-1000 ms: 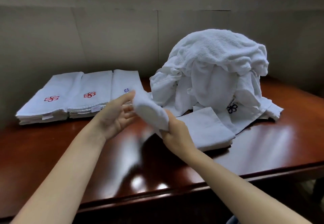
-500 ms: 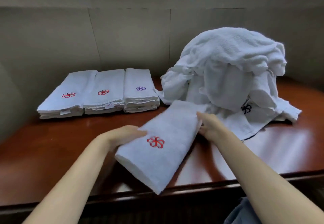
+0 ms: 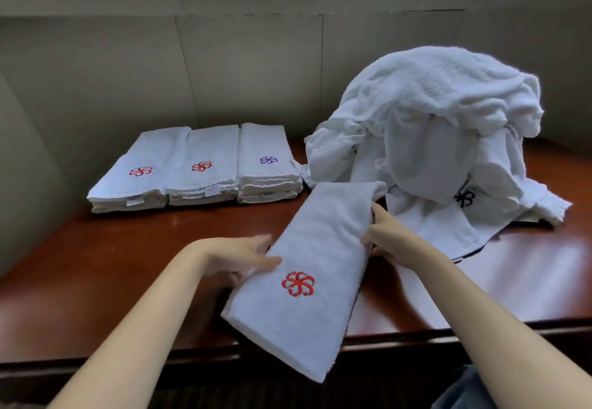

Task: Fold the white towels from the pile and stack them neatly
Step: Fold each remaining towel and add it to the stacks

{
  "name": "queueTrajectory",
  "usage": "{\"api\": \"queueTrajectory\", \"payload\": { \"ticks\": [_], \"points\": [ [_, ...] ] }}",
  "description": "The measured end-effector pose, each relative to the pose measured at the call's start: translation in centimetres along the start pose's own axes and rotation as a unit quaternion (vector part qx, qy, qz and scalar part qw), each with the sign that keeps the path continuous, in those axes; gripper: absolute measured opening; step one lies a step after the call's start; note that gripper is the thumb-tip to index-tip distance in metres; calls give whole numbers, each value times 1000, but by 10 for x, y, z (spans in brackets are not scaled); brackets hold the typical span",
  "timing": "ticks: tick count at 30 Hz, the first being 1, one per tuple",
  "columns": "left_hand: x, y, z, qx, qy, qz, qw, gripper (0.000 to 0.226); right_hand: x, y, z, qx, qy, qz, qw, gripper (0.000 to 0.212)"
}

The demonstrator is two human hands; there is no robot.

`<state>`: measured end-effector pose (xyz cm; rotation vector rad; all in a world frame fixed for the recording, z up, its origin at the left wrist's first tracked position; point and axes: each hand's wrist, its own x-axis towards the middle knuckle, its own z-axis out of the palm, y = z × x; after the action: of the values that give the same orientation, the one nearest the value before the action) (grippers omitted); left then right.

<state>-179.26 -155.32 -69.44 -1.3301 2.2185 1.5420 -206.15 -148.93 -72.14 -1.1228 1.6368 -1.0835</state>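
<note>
From the head view, a folded towel (image 3: pixel 307 267) with a red emblem lies slantwise at the front of the counter (image 3: pixel 105 261), its near end hanging past the edge. The left hand (image 3: pixel 237 254) pinches its left side; the right hand (image 3: pixel 384 235) grips its right side. Folding looks done. Next, I'd guess, it must be carried over onto the folded stacks (image 3: pixel 198 165), edges squared, before another comes off the pile (image 3: pixel 432 126).

Glossy reddish-brown wooden table (image 3: pixel 96 267) against a grey panelled wall (image 3: pixel 224 65), soft light sheen on its top
</note>
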Motion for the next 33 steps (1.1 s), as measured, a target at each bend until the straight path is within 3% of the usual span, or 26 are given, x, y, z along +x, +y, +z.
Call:
{"api": "queueTrajectory", "payload": {
  "ticks": [2, 4, 8, 10, 12, 18, 24, 28, 31, 33],
  "points": [
    [17, 9, 1, -59, 109, 49, 991, 68, -2, 3, 0, 8, 9, -22, 1000, 75],
    [30, 20, 7, -121, 133, 97, 979, 70, -7, 5, 3, 4, 21, -33, 999, 80],
    [38, 24, 11, -184, 39, 121, 975, 58, -19, 4, 16, -27, 71, -70, 995, 96],
    [30, 24, 6, -216, -27, 127, 968, 62, -21, -2, 19, -16, 61, -118, 991, 85],
    [17, 26, -4, -221, -38, 140, 964, 66, -21, -13, 19, 0, 42, -136, 990, 73],
    [-35, 31, -52, -189, 83, 198, 958, 77, -3, -64, 33, 138, -46, -143, 979, 64],
    [-71, 25, -141, -228, 158, 242, 930, 79, 61, -168, 77, 87, -74, -237, 965, 67],
    [-48, 32, -228, -257, 279, 275, 884, 75, 148, -243, 111, 57, -40, -285, 956, 66],
    [4, 12, -274, -334, 374, 213, 838, 58, 234, -256, 143, 74, -11, -222, 972, 58],
    [45, -20, -277, -342, 340, 85, 872, 52, 283, -222, 168, 41, -50, -122, 990, 49]
  ]
}}
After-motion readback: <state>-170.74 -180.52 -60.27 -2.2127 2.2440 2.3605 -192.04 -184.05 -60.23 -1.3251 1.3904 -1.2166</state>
